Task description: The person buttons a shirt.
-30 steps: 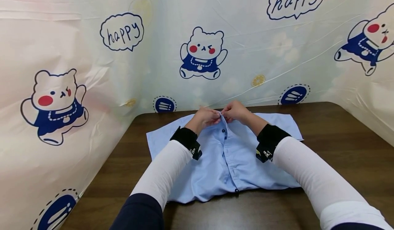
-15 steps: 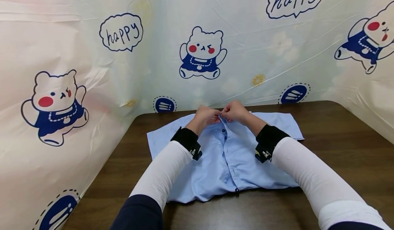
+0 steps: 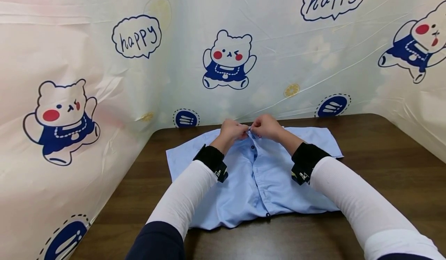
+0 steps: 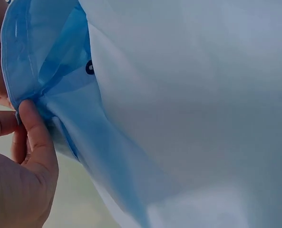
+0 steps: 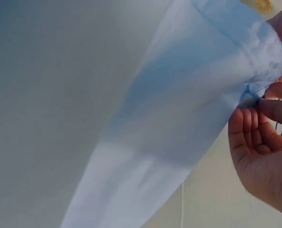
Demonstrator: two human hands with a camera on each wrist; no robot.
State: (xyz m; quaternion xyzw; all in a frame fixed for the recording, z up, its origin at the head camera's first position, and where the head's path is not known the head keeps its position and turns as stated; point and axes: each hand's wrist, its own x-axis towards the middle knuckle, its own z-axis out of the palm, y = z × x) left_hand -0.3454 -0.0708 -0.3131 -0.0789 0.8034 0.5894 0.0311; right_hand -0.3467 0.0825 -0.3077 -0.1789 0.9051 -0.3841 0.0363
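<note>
A light blue short-sleeved shirt [image 3: 230, 190] lies front up on the table, its neck end at the far side. At the top of the front opening, my left hand [image 3: 230, 132] pinches the shirt's edge between thumb and fingers. My right hand [image 3: 267, 127] meets it there, also pinching the cloth with its thumb and fingertips. In the left wrist view, the left hand [image 4: 29, 161] grips the lifted fabric, and a dark button [image 4: 89, 67] shows beside a fold. In the right wrist view, the right hand [image 5: 264, 152] holds the bunched edge; the fingertips partly hide what lies between them.
The brown wooden table [image 3: 383, 167] extends around the shirt. Behind it hangs a pale curtain [image 3: 181, 59] with printed bears. Another dark button [image 3: 268, 215] sits at the shirt's near hem. Black straps [image 3: 210, 160] with small cameras circle both wrists.
Both hands stay at the top of the shirt opening. The left fingers have curled in slightly more, and the raised front edge between the hands has dropped a little.
</note>
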